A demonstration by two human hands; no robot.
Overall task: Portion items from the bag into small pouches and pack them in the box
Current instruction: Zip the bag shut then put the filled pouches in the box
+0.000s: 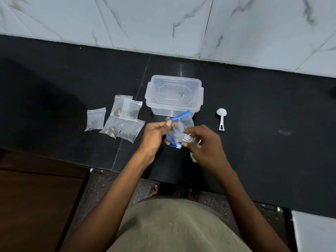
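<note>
Head view: both hands, left hand (154, 136) and right hand (203, 144), pinch the bag (179, 129) with curled fingers.

A black worktop (254, 124) against a marbled tile wall (163, 20) – brown wood cabinet (36, 197) below it, at the left

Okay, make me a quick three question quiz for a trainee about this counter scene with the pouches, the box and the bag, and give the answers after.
1. How many filled small pouches lie on the counter?
2. True or false: the lid is on the clear box.
3. Which thing do both hands grip? A) the white scoop B) the blue-zip bag C) the box

Key
1. Five, left of the box.
2. True.
3. B: the left hand and right hand both pinch the bag in front of the box.
</note>
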